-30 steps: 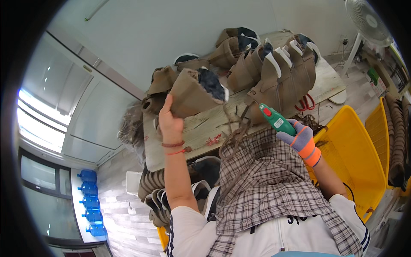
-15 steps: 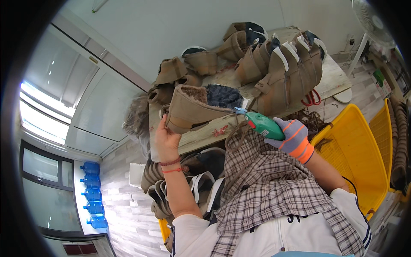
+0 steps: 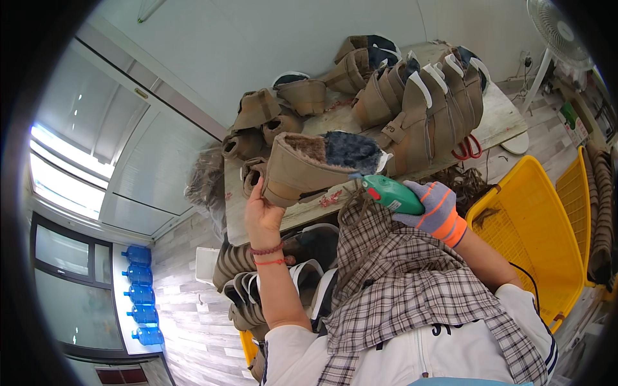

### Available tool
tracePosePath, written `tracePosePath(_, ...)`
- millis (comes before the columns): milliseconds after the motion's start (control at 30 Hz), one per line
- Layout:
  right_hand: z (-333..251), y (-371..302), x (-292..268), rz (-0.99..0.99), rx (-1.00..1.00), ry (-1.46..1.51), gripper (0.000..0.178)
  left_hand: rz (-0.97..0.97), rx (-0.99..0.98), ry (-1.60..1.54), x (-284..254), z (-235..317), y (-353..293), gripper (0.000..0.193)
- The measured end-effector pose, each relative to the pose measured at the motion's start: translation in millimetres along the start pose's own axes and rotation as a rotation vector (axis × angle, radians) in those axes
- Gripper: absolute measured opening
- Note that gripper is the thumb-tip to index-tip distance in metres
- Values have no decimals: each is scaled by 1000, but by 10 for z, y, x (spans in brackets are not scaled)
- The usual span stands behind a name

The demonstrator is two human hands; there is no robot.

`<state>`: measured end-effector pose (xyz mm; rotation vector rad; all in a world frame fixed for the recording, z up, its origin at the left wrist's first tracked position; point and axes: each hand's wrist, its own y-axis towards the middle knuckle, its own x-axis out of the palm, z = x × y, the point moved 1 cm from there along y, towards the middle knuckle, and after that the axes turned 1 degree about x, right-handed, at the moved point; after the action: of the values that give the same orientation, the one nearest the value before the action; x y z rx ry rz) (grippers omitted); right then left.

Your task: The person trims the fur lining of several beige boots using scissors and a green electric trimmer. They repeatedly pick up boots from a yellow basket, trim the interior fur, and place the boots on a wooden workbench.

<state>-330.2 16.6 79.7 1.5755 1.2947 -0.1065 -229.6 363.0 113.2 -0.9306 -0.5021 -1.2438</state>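
Note:
My bare left hand, with red bracelets at its wrist, grips the toe-side or heel-side end of a brown shoe upper; which end I cannot tell. Brown and dark blue fleece lines its opening, and a white edge shows at the right end. In a grey and orange glove, my right hand is wrapped round a green handheld electric cutter. The cutter's bluish tip is at the upper's lower right edge; whether it touches cannot be made out. Both are held over the front of a worn wooden table.
More brown uppers crowd the table, with red-handled scissors at its right edge. Others are stacked underneath at left. A yellow basket stands at my right, a white fan behind it. Blue water bottles line the left wall.
My left hand and the upper have moved a little to the right. The cutter has shifted slightly left and down, its tip now overlapping the upper's edge in view.

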Motion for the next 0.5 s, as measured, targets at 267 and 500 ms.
tracePosePath(267,-41,86,35,-25,-14,63,57,-134,-13,-32,117,-117,-182,31)
tracePosePath(500,-120,197,46,0,18,162,54,-342,9,-140,221,-260,-394,32)
